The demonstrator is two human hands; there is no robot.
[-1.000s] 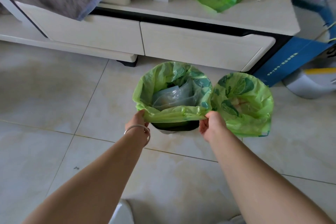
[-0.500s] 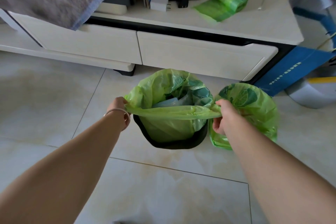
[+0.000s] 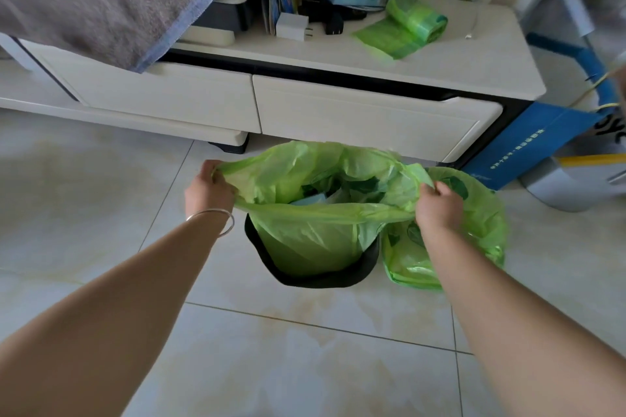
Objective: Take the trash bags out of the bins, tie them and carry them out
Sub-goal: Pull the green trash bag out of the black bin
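Left hand [image 3: 208,191] at 9 o'clock of the green trash bag [image 3: 315,237], fingers curled tight on its rim; right hand [image 3: 438,208] at 3 o'clock, pinching the opposite edge. Bag partly lifted, lower half inside the black bin [image 3: 325,276] on the tile floor [image 3: 101,200]. Second green bag [image 3: 481,230] just beside at 3 o'clock, roll of bags [image 3: 415,19] up on the cabinet [image 3: 372,115] at 12

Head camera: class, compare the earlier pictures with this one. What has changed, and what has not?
Both hands, left hand and right hand, have lifted the green bag rim off the black bin and pulled it upward and apart. Unchanged: the grip on the bag, the second bag beside it, and the bag roll on the cabinet.
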